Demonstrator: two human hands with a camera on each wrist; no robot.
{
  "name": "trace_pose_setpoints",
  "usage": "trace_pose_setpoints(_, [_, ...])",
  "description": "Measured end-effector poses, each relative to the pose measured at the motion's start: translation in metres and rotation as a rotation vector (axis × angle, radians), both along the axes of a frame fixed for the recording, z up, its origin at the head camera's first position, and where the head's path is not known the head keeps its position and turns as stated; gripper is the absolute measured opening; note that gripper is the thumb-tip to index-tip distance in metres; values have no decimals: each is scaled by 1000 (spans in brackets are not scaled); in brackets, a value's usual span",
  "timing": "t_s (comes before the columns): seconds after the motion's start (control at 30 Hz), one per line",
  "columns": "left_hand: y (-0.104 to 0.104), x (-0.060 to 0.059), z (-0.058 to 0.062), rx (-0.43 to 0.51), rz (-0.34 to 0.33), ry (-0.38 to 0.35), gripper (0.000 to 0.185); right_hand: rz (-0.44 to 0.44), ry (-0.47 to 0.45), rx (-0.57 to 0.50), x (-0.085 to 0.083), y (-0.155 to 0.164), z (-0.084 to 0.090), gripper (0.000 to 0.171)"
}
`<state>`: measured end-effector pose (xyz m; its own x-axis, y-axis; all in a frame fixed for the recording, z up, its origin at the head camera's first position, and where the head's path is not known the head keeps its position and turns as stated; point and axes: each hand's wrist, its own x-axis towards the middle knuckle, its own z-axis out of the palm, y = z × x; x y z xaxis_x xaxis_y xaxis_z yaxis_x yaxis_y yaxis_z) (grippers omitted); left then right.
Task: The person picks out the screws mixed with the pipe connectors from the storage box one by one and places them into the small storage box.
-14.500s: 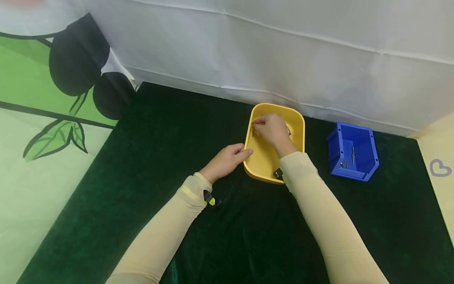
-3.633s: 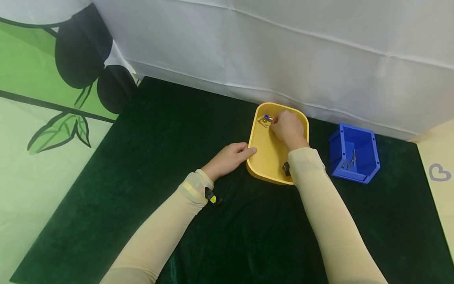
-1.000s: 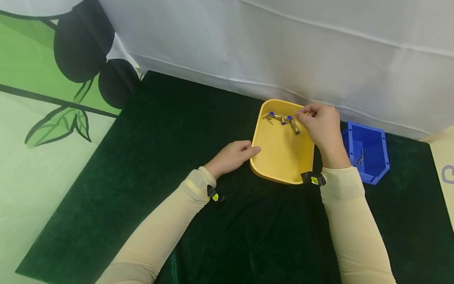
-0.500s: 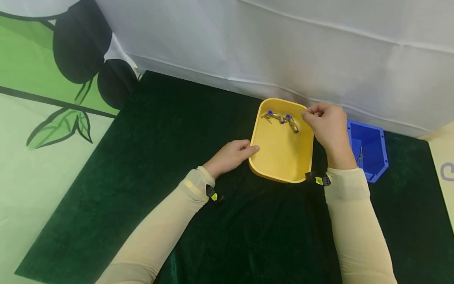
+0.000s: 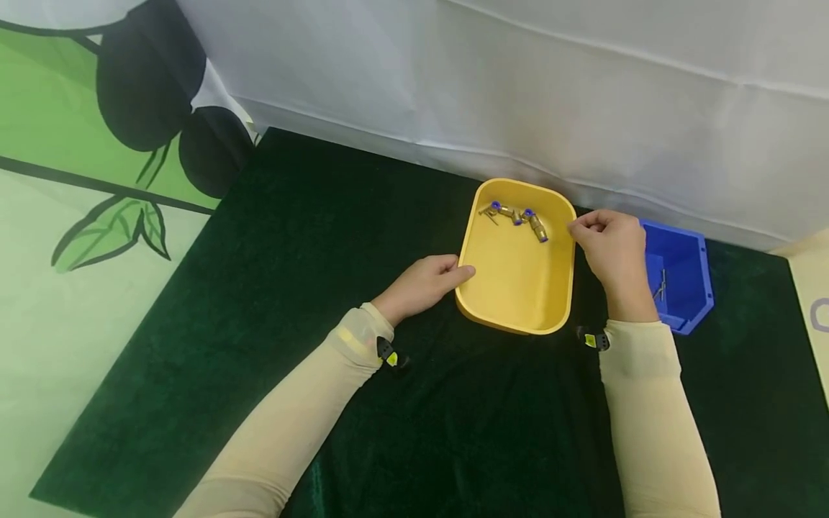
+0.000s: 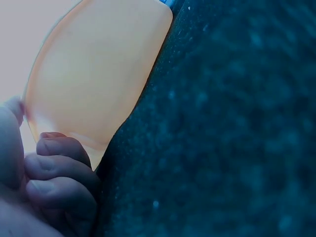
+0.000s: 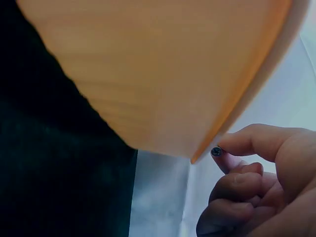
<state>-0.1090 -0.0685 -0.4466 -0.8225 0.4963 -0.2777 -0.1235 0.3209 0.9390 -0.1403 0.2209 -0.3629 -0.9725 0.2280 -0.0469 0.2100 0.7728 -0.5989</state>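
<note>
My left hand (image 5: 424,284) grips the left rim of a yellow plastic bin (image 5: 512,288), thumb over the edge. In the left wrist view its fingers (image 6: 59,168) curl against the outer wall. Inside the bin, toward the back, lie brass fittings with blue ends (image 5: 536,226) and several small screws (image 5: 489,215). My right hand (image 5: 612,248) is just outside the bin's right rim, thumb and forefinger pinching a small screw. The right wrist view shows the round, cross-slotted screw head (image 7: 216,151) at the fingertips; its shank is hidden.
A blue open-front bin (image 5: 689,280) stands right of the yellow one, partly behind my right hand, with a few screws (image 5: 660,284) in it. Dark green cloth (image 5: 324,216) covers the table. A white sheet (image 5: 518,86) hangs along the back edge.
My right hand has come up out of the yellow bin with a screw and moved right, past the rim toward the blue bin. My left hand keeps its grip on the yellow bin.
</note>
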Motion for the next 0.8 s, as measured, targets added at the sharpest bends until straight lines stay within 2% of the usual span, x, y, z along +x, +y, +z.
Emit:
trace_pose_setpoints(0.3, [-1, 1, 0, -5, 9, 21, 40, -69, -16, 17, 8, 23, 0, 30])
trace_pose_setpoints(0.53, [0, 0, -1, -4, 12, 17, 42, -180, 72, 35, 19, 35, 10, 30])
trace_pose_setpoints(0.8, [-1, 1, 0, -3, 15, -3, 44, -260, 46, -6, 29, 64, 11, 31])
